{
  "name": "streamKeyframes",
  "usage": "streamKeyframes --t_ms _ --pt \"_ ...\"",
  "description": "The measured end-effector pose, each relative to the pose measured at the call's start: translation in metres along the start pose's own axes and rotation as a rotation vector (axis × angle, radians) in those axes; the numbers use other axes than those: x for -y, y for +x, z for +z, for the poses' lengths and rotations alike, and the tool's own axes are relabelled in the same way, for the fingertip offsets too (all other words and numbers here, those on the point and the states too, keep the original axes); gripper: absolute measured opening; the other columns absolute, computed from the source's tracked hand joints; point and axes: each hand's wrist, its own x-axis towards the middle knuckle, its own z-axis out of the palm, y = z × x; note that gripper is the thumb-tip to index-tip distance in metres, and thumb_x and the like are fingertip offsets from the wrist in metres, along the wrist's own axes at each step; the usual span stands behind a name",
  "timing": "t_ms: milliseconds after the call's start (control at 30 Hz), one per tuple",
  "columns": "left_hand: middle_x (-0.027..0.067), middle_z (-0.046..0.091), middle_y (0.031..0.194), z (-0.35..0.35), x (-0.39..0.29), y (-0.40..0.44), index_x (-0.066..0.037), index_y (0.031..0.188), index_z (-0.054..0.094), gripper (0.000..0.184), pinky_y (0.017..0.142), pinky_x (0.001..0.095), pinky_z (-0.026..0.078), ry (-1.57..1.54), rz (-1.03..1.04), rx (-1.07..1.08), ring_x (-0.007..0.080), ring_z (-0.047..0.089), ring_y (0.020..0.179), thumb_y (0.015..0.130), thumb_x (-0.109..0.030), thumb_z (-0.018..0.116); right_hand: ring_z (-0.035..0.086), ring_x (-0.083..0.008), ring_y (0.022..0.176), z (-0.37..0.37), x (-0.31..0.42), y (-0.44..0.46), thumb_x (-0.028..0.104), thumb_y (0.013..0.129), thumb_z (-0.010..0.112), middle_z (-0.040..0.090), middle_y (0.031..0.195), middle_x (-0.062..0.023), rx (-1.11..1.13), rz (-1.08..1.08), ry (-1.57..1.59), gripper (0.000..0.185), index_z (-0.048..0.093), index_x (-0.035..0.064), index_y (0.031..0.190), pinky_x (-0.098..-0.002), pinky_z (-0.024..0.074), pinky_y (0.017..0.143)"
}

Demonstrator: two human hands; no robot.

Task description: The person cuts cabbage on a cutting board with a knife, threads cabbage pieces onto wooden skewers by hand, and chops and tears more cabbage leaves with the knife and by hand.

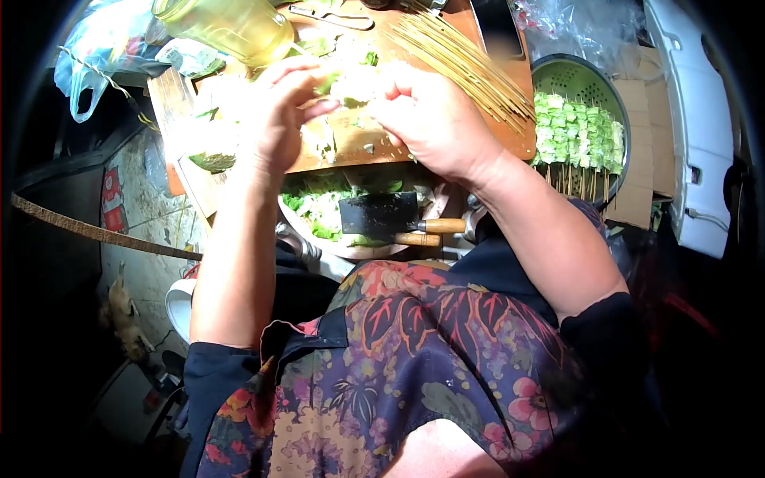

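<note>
Pinch the likely light, soft, tearable green leaf (pixel 349 89) at its edge, with left fingers (pixel 320 110) apart, right fingers (pixel 389 111) unreadable in glare.

Food-prep area: cleaver (pixel 378 215), skewers (pixel 464 67)

Pale green leaf pieces (pixel 348 89), bleached nearly white by glare, show between the left hand (pixel 283 119) and right hand (pixel 434 119) over the brown tabletop (pixel 510 143), held or loose I can't tell from here.

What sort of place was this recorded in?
Probably a food-preparation spot, home or stall unclear: thin sticks on a board, skewered greens in a colander, and a cleaver.
</note>
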Motion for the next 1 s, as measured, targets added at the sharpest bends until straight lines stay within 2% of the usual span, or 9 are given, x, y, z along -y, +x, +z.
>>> streamKeyframes --t_ms 100,167,233,367,500,633,733,800,1000 --pt "0.0099 0.062 0.103 -0.007 0.008 0.001 -0.004 0.103 0.061 0.021 0.084 0.0409 0.053 -0.072 -0.061 0.095 0.0209 0.063 0.091 0.085 -0.014 0.057 0.06 -0.0216 0.069 0.001 -0.005 0.004 0.019 0.08 0.059 0.063 0.072 -0.0109 -0.03 -0.005 -0.004 0.017 0.062 0.003 0.076 -0.0333 0.0484 0.068" --pt "0.009 0.062 0.1 -0.006 0.003 0.0 -0.005 0.1 0.062 0.019 0.086 0.0394 0.051 -0.03 -0.028 0.069 0.0205 0.063 0.09 0.085 -0.015 0.057 0.046 -0.0036 0.054 0.002 0.0 0.002 0.014 0.087 0.061 0.053 0.062 0.0035 -0.019 0.006 0.011 0.012 0.059 0.0046 0.079 -0.0204 0.0375 0.05" --pt "0.008 0.063 0.098 -0.009 0.002 0.001 -0.005 0.098 0.063 0.017 0.088 0.0379 0.049 0.01 0.005 0.042 0.0202 0.063 0.089 0.086 -0.016 0.057 0.045 -0.0033 0.053 -0.004 0.002 0.003 0.014 0.087 0.061 0.053 0.062 0.0035 -0.035 0.049 0.087 0.012 0.06 0.0045 0.08 -0.0197 0.0364 0.049" --pt "0.0061 0.067 0.096 -0.041 0.025 0.022 -0.007 0.106 0.063 0.023 0.076 0.0308 0.05 0.915 -0.009 -0.2 0.0169 0.064 0.087 0.084 -0.012 0.057 0.041 -0.0019 0.049 -0.012 0.006 0.004 0.015 0.088 0.062 0.052 0.062 0.0037 -0.089 0.048 0.261 0.012 0.061 0.0044 0.083 -0.0177 0.0317 0.043" --pt "0.0163 0.069 0.088 -0.041 0.067 0.01 -0.002 0.104 0.066 0.027 0.075 0.0323 0.051 1.559 -0.01 -0.019 0.0229 0.067 0.08 0.079 -0.01 0.059 0.039 -0.001 0.047 -0.012 0.008 0.003 0.015 0.088 0.062 0.05 0.06 0.004 -0.076 0.031 0.241 0.012 0.061 0.0046 0.082 -0.0169 0.0295 0.041" --pt "0.0151 0.069 0.08 -0.017 0.058 0.001 -0.004 0.091 0.071 0.019 0.075 0.0327 0.051 1.342 -0.32 0.464 0.0224 0.067 0.077 0.078 -0.015 0.064 0.039 -0.0011 0.046 -0.014 0.01 0.003 0.015 0.088 0.063 0.051 0.06 0.0038 -0.082 0.024 0.282 0.012 0.061 0.0042 0.082 -0.0171 0.029 0.04" --pt "0.0122 0.068 0.075 0.006 0.037 0.008 -0.004 0.085 0.072 0.014 0.068 0.0315 0.053 1.548 -0.167 0.087 0.0174 0.066 0.072 0.081 -0.016 0.064 0.054 -0.0061 0.058 -0.018 0.013 0.003 0.013 0.083 0.063 0.059 0.066 -0.0003 -0.092 0.053 0.321 0.013 0.062 0.0014 0.077 -0.0227 0.0458 0.055" --pt "0.0096 0.065 0.076 -0.022 0.045 0.036 -0.003 0.101 0.066 0.02 0.055 0.0285 0.05 1.111 -0.182 -0.156 0.0127 0.06 0.061 0.086 -0.015 0.06 0.055 -0.0065 0.058 -0.019 0.013 0.003 0.013 0.083 0.062 0.059 0.066 -0.0006 -0.082 0.037 0.308 0.013 0.062 0.0012 0.077 -0.023 0.0464 0.056" --pt "0.0048 0.062 0.088 -0.021 0.051 0.062 -0.003 0.124 0.055 0.035 0.056 0.0273 0.05 0.673 -0.223 -0.35 0.0115 0.056 0.065 0.093 -0.02 0.052 0.041 -0.0011 0.048 -0.023 0.015 0.001 0.016 0.087 0.064 0.053 0.061 0.0028 -0.075 0.025 0.233 0.014 0.062 0.0026 0.085 -0.0167 0.031 0.042"
